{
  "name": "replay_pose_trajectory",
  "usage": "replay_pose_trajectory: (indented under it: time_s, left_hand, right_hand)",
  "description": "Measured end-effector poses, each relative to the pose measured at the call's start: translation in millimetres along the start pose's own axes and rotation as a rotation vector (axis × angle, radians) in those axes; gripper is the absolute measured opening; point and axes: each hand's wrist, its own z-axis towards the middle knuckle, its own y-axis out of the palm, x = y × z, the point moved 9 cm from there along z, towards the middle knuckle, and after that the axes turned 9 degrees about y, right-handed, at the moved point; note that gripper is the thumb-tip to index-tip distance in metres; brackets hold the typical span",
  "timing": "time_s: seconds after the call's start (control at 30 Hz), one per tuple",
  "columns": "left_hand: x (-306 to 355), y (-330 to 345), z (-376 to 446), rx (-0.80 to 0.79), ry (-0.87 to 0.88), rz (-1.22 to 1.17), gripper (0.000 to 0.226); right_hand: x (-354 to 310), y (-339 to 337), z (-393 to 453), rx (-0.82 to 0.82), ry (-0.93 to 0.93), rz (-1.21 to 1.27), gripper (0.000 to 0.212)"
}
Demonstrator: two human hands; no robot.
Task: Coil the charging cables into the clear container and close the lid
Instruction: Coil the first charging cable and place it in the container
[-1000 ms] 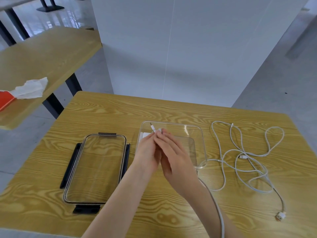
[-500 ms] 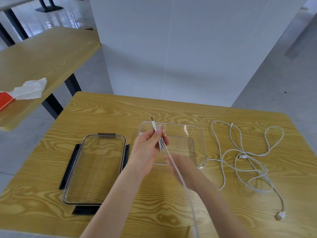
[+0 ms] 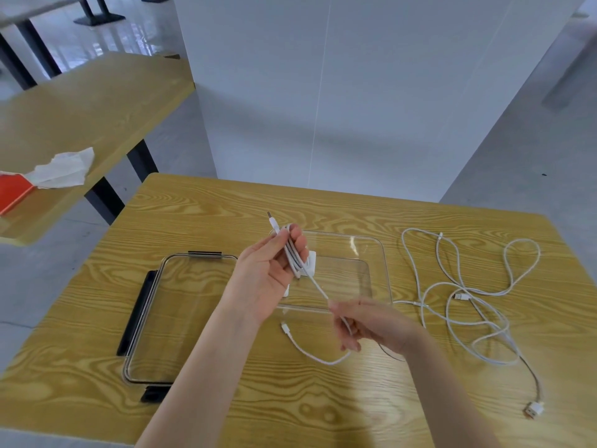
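Left hand: the left hand (image 3: 265,273) is raised over the near-left corner of the clear container (image 3: 386,273), fingers closed around a small bundle of white loops; one plug of the white cable (image 3: 292,253) pokes up past the fingertips
Right hand: the right hand (image 3: 371,324), blurred, pinches the same cable just near of the container, keeping the run up to the bundle fairly taut
Free tail: it drops from the right hand, curves left across the wooden table (image 3: 226,208) and ends in a small plug near the left wrist
Step in hand, as I judge it: winding the last stretch onto the bundle
Doing it well: keep the left grip firm so the loops stay together, feed with light tension, match each loop to the others, then set the bundle flat in the container
Container contents: something small and white lies at its left end, partly hidden by the left hand; I cannot tell what it is
Second cable: the loose tangle (image 3: 468,295) lies right of the container, one strand reaching its near-right corner, a plug at the near-right
Lid: the lid (image 3: 161,318) lies flat to the left, dark latches out, not yet fitted
In the way: knots in the tangle could snag
Far left: a crumpled tissue (image 3: 61,169) on another table
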Motion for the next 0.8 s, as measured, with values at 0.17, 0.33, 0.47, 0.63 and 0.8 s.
replay_pose_trajectory:
  time_s: [0.17, 0.33, 0.47, 0.63, 0.8]
  left_hand:
    - [0.3, 14.7, -12.8, -0.120, -0.043, 0.075, 0.031]
    - [19.7, 21.1, -10.7, -0.173, 0.001, 0.077, 0.026]
    - [28.1, 24.5, -7.2, -0.237, 0.006, 0.154, 0.026]
    - [1.3, 33.3, -14.0, -0.352, -0.097, 0.421, 0.027]
    - [-23.5, 27.2, -8.5, -0.292, -0.034, 0.792, 0.015]
  right_hand:
    - [3.2, -32.0, 2.5, 0.140, 0.100, -0.188, 0.051]
    - [-13.7, -44.7, -12.9, 0.072, 0.008, -0.127, 0.023]
    - [-37.6, -69.4, -24.7, 0.263, -0.107, -0.045, 0.011]
    - [-66.8, -87.0, -31.1, 0.645, -0.125, 0.010, 0.017]
    - [-108.4, -71.9, -49.1, 0.892, -0.265, -0.184, 0.014]
